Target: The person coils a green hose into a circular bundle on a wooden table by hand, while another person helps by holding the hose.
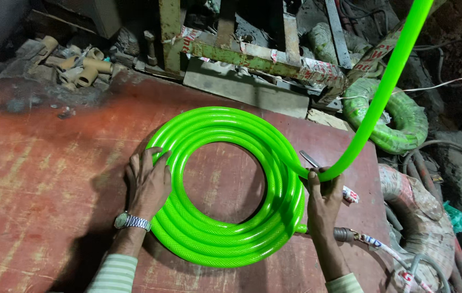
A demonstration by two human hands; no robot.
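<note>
Bright green braided hose (225, 184) lay coiled flat on red counter (35, 179), free end rising toward upper right. Left hand (147, 182) pressed open-fingered on coil; right hand (322, 198) fingers closed round hose.

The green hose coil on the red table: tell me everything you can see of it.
The green hose is bright, glossy, plastic-looking, with a woven pattern, wound in several flat round loops on the worn red table. One end rises off the coil's right side and leaves the frame at top right. The left hand presses its left edge; the right hand grips the rising length.
</note>
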